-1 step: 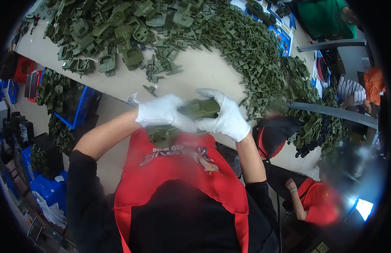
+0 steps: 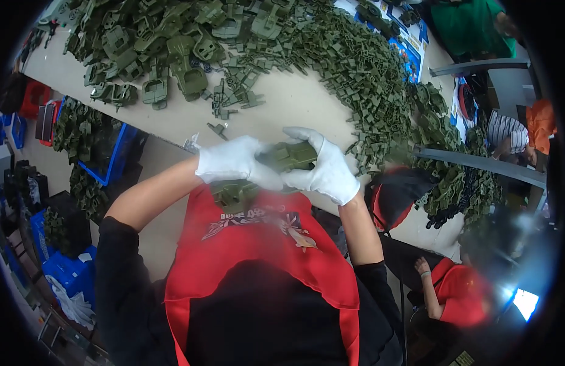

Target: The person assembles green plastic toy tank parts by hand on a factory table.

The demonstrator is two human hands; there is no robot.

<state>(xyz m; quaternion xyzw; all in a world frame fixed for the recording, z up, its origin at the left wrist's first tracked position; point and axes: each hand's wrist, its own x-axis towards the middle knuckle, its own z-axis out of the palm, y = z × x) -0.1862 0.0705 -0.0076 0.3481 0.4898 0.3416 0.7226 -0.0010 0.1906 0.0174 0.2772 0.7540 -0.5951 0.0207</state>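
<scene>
My white-gloved left hand (image 2: 237, 161) and white-gloved right hand (image 2: 325, 171) meet at the table's near edge. Between them is a dark green plastic toy vehicle body (image 2: 298, 157). The right hand's fingers and thumb curve round its right end; the left hand's fingers close on its left side, partly blurred. A second green plastic vehicle part (image 2: 232, 195) shows beneath the left hand, against my red apron (image 2: 203, 262). Whether the left hand also bears it, I cannot tell. A small loose green piece (image 2: 218, 130) lies on the table beyond the left hand.
Large green vehicle parts (image 2: 154, 46) heap up on the table (image 2: 294, 100) at the far left; small green pieces (image 2: 362, 79) spread rightward. A blue crate (image 2: 103, 174) of parts stands at left. Another person in red (image 2: 459, 293) sits at lower right, near a grey metal bar (image 2: 483, 163).
</scene>
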